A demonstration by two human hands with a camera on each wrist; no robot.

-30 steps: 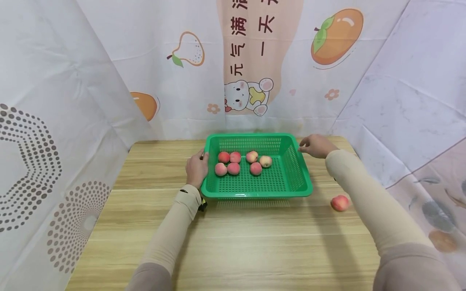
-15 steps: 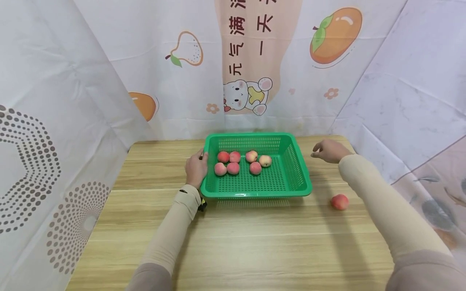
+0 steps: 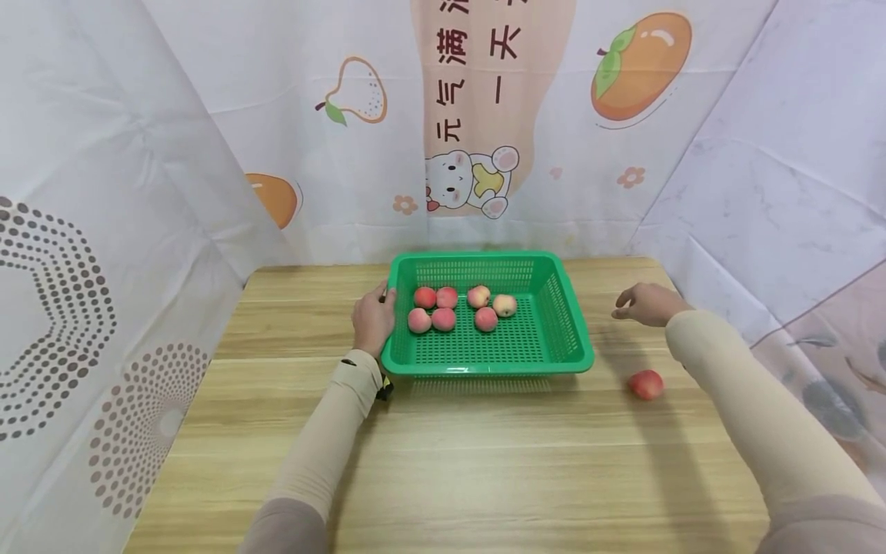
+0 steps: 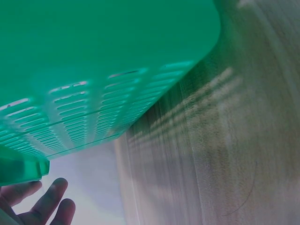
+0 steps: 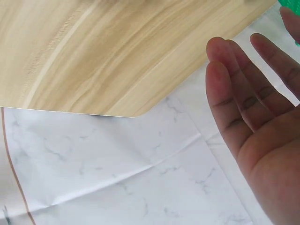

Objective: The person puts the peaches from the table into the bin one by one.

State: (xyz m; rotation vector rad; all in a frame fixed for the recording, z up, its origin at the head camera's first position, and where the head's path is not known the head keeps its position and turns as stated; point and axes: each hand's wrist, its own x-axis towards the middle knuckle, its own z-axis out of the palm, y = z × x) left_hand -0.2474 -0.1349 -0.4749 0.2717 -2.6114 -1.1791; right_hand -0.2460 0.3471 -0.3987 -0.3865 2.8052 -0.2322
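A green plastic basket (image 3: 484, 368) with slotted walls stands on the wooden table. Several small red-and-yellow peaches (image 3: 444, 319) lie inside, mostly toward its left half and middle. My left hand (image 3: 372, 322) holds the basket's left rim, thumb over the edge. In the left wrist view, its fingers (image 4: 49, 199) show beneath the rim, beside the basket wall (image 4: 93, 37). My right hand (image 3: 647, 305) hovers to the right of the basket and holds nothing. Its fingers (image 5: 234, 108) are relaxed and slightly bent, palm visible. One loose peach (image 3: 647, 385) lies on the table below that hand.
The wooden table (image 3: 443, 469) reaches back to a printed curtain (image 3: 554, 208). White cloth with a marbled print (image 5: 108, 159) hangs past the table's right edge. Patterned fabric (image 3: 138, 231) also hangs on the left.
My right hand has moved away from the basket's right rim, rightward and a little nearer to me. The left hand, basket and peaches stay where they were.
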